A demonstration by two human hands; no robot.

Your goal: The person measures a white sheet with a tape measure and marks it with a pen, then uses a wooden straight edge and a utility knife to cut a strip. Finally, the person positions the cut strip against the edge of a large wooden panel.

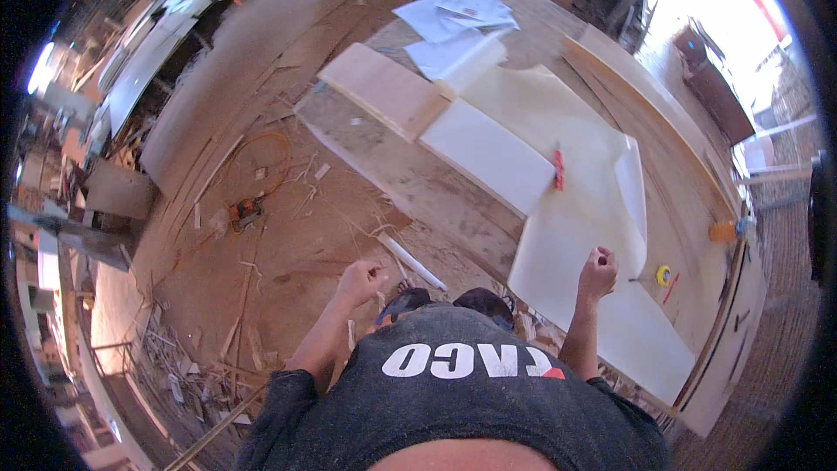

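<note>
My left hand (pixel 362 282) hangs over the littered floor beside the table, fingers curled, with nothing visible in it. My right hand (pixel 598 272) is closed above a large, pale flexible sheet (pixel 602 331); whether it pinches something small is hidden. The sheet spreads across the worktable, its far right edge curling up. Beyond my right hand, a red tool (pixel 559 170), its exact kind unclear, lies at the edge of a white rectangular panel (pixel 497 153). To the right of that hand are a yellow tape measure (pixel 663 276) and a thin red stick (pixel 671 288).
A light wooden panel (pixel 384 87) and loose white sheets (pixel 462 17) lie farther along the table. On the floor at left are an orange power tool (pixel 247 211) with a looped cord, a white strip (pixel 411 262) and wood scraps. A large board (pixel 235 70) leans at far left.
</note>
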